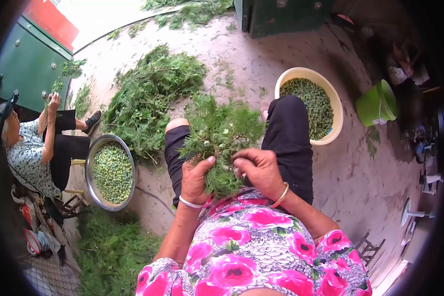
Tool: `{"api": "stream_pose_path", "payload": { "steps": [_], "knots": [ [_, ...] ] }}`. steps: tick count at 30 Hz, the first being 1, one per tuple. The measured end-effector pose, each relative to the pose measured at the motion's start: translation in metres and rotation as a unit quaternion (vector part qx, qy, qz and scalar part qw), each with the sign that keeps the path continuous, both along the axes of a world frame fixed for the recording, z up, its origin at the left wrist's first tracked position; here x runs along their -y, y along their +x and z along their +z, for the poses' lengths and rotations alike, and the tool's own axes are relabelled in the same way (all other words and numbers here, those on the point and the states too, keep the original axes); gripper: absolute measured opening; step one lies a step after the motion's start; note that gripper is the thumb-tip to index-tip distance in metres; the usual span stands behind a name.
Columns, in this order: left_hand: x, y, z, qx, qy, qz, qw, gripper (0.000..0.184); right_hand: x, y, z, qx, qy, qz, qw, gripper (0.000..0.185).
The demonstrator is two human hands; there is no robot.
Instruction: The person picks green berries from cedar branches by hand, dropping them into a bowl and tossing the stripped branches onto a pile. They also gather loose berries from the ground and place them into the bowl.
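Observation:
A leafy green branch [224,126] with small pale green cones lies over my lap, between my knees. My left hand [196,180] is closed round its lower part, thumb on top. At the branch's right side, my right hand [259,170] has its fingers pinched together; whatever is between them is too small to make out. Beyond my right knee stands a cream basin [338,106] holding many small green cones [308,103].
A seated person [32,143] at the left holds a green sprig, beside a metal basin [131,190] of green cones. Cut branches [148,98] lie ahead, with another heap [111,251] at lower left. A green bucket [377,103] stands at the right.

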State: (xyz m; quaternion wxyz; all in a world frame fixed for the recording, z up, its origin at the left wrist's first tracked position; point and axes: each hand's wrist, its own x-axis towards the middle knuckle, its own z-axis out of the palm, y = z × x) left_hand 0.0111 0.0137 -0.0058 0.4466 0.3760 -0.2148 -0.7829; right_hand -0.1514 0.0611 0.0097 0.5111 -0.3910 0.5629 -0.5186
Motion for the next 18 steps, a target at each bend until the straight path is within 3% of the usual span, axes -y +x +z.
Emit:
{"api": "stream_pose_path", "payload": {
  "steps": [3,7,10,14,18],
  "knots": [
    [0.002,0.000,0.006,-0.034,-0.004,-0.003,0.999,0.028,0.011,-0.014,-0.004,-0.207,-0.128,-0.129,0.961,0.015],
    [-0.001,-0.004,0.007,-0.033,0.005,-0.017,0.999,0.028,0.018,-0.019,0.014,-0.244,-0.063,-0.066,0.966,0.025],
    [-0.002,-0.005,0.004,-0.030,0.012,-0.036,0.999,0.029,0.021,-0.020,0.007,-0.292,-0.089,-0.052,0.951,0.025],
    [-0.004,-0.003,0.002,-0.031,0.026,-0.048,0.998,0.030,0.024,-0.016,0.001,-0.276,-0.177,-0.039,0.944,0.019],
    [-0.004,-0.003,0.001,-0.032,0.045,-0.049,0.997,0.031,0.026,-0.019,0.000,-0.182,-0.087,-0.036,0.979,0.015]
  ]
}}
